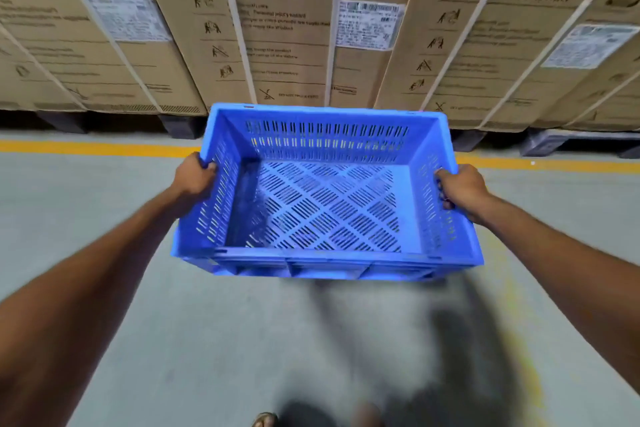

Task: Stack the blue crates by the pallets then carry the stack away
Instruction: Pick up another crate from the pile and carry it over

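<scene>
1. The blue crate (325, 194) hangs in the air between the two hands, at arm's length in front of the body, well above the floor (104, 218). It is empty and open side up.
2. Left hand (194, 180) is closed on the left short wall near the rim, thumb over the top edge; the fingers go under the rim or outside, I cannot tell exactly.
3. Right hand (460, 189) is closed on the right short wall in the same way, thumb on the rim, fingers wrapped on the outside.
4. Why this hold: one hand on each short end keeps the crate level and balanced, and the arms are stretched so the crate stays clear of the legs.
5. Beyond the hands, behind the crate, stand the tall cardboard boxes (284, 28) w/ caution prints and white straps, on dark pallets (180, 125). A yellow floor line (86, 148) runs between the pallets and the person.
6. No other blue crate shows here, so I cannot tell where the stack is. My judgement: this is the carry phase, w/ one crate only in view.
7. Below the hands the picture is blurred; only a sandal (265, 419) shows at the bottom edge.
</scene>
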The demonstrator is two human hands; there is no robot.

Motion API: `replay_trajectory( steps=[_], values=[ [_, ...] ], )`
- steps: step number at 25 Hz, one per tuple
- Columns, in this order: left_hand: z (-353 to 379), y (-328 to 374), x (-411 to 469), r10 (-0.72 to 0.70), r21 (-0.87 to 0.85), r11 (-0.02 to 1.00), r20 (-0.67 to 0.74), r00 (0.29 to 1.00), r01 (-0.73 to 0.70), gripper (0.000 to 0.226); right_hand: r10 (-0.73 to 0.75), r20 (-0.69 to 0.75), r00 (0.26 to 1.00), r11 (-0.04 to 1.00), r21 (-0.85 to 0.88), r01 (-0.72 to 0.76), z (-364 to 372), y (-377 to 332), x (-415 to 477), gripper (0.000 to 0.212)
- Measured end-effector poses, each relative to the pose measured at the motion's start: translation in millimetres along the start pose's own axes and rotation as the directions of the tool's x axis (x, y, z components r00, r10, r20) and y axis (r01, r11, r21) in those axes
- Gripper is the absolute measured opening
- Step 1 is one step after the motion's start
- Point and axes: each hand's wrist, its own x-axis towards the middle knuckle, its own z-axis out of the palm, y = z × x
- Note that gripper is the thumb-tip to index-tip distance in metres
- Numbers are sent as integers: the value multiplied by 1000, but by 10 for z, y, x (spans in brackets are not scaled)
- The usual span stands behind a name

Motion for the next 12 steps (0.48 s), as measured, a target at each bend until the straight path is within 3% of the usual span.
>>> replay_trajectory(
  steps=[9, 12],
  values=[
    [828, -149, 1360, 108, -139, 985, 28, 994, -103, 30, -136, -160, 978, 985, -125, 116, 656, 102, 1461, 30],
    [994, -143, 1579, 161, -145, 978, 56, 985, -152, 32, -160, -158, 974, 983, -115, 143, 770, 137, 1647, 23]
  ],
)
